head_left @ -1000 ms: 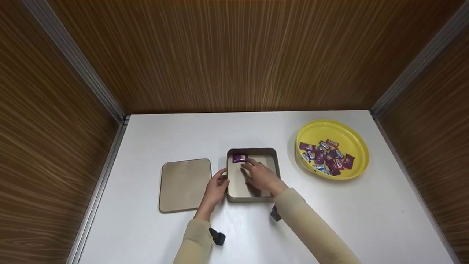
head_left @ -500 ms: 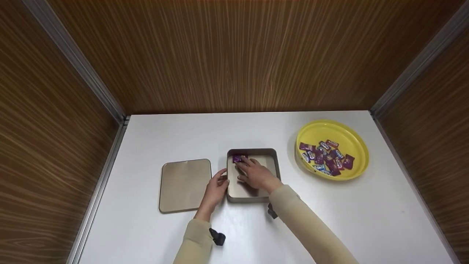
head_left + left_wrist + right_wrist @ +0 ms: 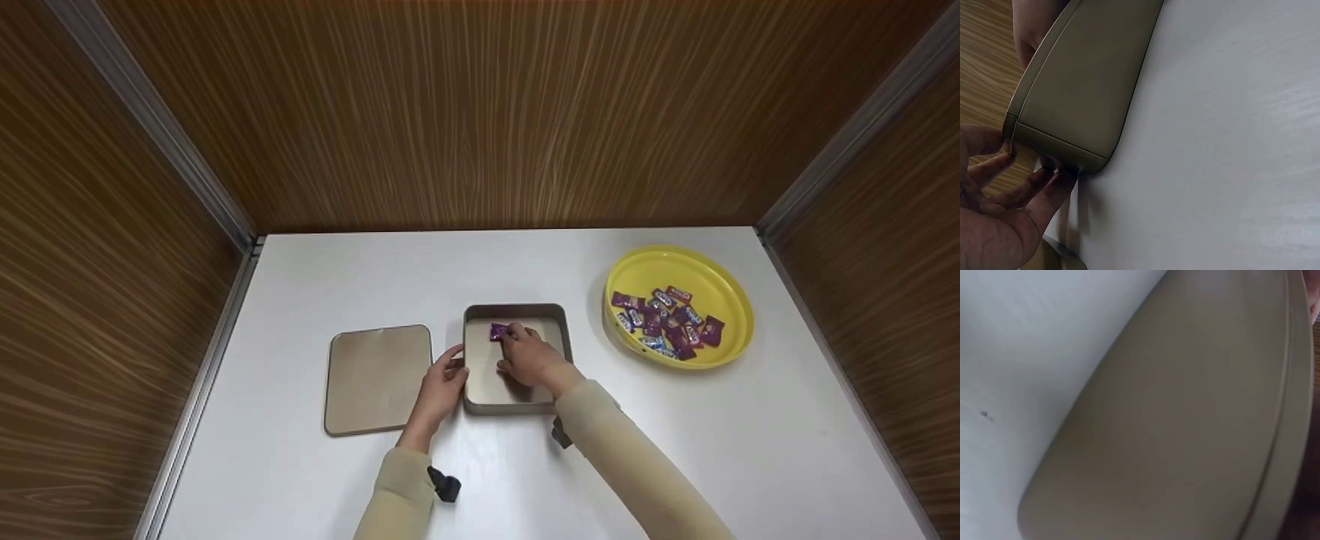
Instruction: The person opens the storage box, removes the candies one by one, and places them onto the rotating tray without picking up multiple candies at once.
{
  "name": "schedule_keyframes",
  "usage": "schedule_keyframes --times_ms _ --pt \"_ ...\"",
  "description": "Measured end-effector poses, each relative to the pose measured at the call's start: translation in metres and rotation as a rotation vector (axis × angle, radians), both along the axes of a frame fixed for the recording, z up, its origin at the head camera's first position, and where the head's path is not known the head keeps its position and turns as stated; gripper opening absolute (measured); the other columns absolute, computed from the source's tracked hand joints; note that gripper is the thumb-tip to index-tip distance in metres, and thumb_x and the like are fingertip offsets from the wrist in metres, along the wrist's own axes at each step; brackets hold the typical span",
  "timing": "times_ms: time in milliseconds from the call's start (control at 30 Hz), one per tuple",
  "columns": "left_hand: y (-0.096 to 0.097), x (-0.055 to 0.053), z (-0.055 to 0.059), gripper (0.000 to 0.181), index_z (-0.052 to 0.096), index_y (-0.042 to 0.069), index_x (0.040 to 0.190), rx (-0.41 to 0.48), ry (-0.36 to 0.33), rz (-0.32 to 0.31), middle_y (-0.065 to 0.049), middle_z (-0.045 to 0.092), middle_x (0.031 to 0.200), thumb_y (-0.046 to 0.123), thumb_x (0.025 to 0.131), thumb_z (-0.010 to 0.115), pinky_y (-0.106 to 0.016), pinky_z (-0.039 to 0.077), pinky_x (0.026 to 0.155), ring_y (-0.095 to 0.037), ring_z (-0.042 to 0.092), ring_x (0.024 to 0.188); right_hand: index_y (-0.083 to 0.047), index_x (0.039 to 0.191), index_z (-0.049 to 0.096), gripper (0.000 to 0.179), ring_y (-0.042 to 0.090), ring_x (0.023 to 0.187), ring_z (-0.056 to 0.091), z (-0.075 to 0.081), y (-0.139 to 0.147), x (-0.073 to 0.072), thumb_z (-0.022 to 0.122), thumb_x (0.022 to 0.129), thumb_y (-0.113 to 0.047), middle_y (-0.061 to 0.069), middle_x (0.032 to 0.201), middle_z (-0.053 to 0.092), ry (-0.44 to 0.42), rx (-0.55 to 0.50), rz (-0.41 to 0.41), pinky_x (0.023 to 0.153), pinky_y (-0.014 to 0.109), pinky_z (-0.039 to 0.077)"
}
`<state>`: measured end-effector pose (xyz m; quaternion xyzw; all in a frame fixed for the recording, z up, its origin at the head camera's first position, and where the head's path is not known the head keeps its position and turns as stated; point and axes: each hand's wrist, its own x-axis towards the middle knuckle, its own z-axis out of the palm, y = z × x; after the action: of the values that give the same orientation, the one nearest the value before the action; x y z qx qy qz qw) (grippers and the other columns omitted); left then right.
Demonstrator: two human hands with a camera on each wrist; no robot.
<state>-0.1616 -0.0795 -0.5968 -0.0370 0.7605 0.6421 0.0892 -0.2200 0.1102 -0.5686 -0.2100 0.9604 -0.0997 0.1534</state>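
Note:
In the head view my right hand (image 3: 531, 358) is inside a square beige tin box (image 3: 486, 379). Its fingertips hold the right end of a purple wrapped candy (image 3: 498, 331), near the box's far left part; the fingers cover part of the wrapper. My left hand (image 3: 441, 388) rests against the left wall of the box. In the left wrist view, fingertips of the left hand (image 3: 1010, 208) touch that wall, one of them up at the rim. The right wrist view shows mainly the outer wall of the box (image 3: 1174, 416), with the right hand's fingers out of sight.
A beige square lid (image 3: 379, 381) lies left of the box, beside the left forearm. To the right stands a round yellow tray (image 3: 712, 289) with several wrapped candies (image 3: 675, 322). Wood-grain panels (image 3: 480, 112) enclose the white table (image 3: 360, 277).
The right fingers first reach over the candy, then draw back a little. The candy has shifted right and nearer, away from the far left corner. The left hand stays put.

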Motion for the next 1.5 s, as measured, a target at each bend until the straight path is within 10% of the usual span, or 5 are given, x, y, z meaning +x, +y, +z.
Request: schedule_keyframes --times_ms 333,833,1500 --pt "0.000 0.001 0.000 0.045 0.045 0.001 0.144 0.007 0.013 0.004 -0.024 0.055 0.126 0.003 0.099 0.052 -0.041 0.049 0.094 -0.033 0.057 0.116 0.005 0.133 0.056 0.046 0.044 0.128 0.044 0.003 0.008 0.001 0.063 0.096 -0.022 0.019 0.152 0.032 0.011 0.001 -0.044 0.100 0.051 0.044" --pt "-0.001 -0.001 0.000 0.046 0.044 0.002 0.146 -0.003 -0.005 -0.006 -0.023 0.054 0.129 0.005 0.100 0.051 -0.041 0.048 0.094 -0.032 0.056 0.117 -0.006 0.107 0.069 0.018 0.032 0.079 0.063 0.000 0.010 0.006 0.060 0.099 -0.019 0.014 0.090 0.063 0.263 0.102 0.048 0.061 0.046 0.055" --pt "0.000 -0.001 -0.001 0.046 0.045 0.002 0.145 -0.009 -0.001 -0.001 -0.023 0.055 0.127 0.004 0.099 0.052 -0.042 0.048 0.095 -0.033 0.057 0.117 -0.007 0.097 0.069 0.016 0.029 0.070 0.065 0.004 0.017 0.009 0.067 0.094 -0.022 0.010 0.084 0.063 0.212 0.082 0.052 0.057 0.045 0.054"
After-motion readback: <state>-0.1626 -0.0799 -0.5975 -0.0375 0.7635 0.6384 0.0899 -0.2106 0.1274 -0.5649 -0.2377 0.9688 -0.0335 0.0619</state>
